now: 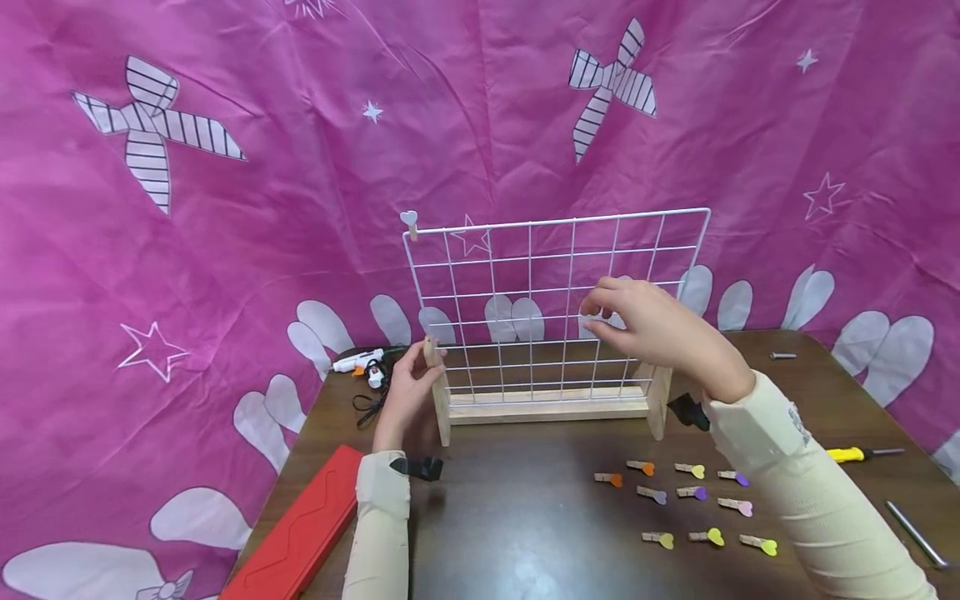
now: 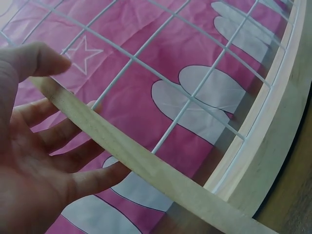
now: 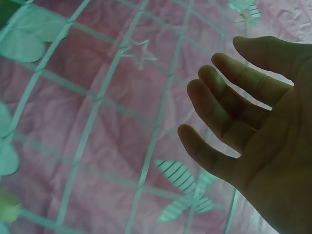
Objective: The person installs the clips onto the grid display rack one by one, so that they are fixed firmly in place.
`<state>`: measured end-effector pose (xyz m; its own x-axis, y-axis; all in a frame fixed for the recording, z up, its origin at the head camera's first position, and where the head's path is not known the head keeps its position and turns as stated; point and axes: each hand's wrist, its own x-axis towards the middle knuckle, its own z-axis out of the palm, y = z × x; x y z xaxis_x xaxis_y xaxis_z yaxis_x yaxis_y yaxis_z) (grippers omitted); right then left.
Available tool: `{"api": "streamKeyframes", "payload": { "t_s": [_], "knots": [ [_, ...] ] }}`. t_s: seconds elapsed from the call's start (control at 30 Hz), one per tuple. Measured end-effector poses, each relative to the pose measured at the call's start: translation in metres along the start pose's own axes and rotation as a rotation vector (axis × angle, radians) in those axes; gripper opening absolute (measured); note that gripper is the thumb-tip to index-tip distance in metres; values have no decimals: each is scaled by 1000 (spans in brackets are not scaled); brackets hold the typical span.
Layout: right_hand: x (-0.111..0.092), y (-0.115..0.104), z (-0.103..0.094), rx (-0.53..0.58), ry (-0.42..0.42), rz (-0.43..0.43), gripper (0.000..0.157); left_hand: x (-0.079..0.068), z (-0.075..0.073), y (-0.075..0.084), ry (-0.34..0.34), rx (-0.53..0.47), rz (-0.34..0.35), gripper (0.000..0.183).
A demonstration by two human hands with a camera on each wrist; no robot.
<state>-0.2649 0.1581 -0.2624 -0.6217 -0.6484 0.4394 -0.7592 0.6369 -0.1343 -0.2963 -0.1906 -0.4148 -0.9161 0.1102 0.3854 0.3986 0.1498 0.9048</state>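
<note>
A white wire grid (image 1: 529,272) stands upright in a wooden stand (image 1: 547,408) with a post at each side. At the left wooden post (image 2: 122,146), near its top, my left hand (image 1: 411,385) holds on, thumb on one side and fingertips on the other. My right hand (image 1: 647,327) is raised in front of the grid's right half, its fingers loosely bent and nothing between them. A small clothespin with a white heart (image 1: 409,221) is clipped to the grid's top left corner. In the right wrist view, the spread fingers (image 3: 209,151) overlap the wires.
Several heart clothespins (image 1: 691,492) lie in loose rows at the front right. A red box (image 1: 300,533) sits at the left, with a white glue gun (image 1: 363,360) behind it. A yellow screwdriver (image 1: 847,454), a metal rod (image 1: 917,533) and a bolt (image 1: 783,356) lie at the right.
</note>
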Motion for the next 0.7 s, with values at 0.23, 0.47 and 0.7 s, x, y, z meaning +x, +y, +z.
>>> {"api": "streamKeyframes", "payload": {
  "t_s": [0.23,0.47,0.7],
  "knots": [
    [-31,21,19,-6,-50,14,6,2,-1,-5,-1,-6,-5,47],
    [-59,38,42,22,-99,75,6,2,-1,-4,1,-39,-20,49],
    [-84,49,67,53,-186,110,10,3,2,-2,22,-49,-40,48]
  ]
}}
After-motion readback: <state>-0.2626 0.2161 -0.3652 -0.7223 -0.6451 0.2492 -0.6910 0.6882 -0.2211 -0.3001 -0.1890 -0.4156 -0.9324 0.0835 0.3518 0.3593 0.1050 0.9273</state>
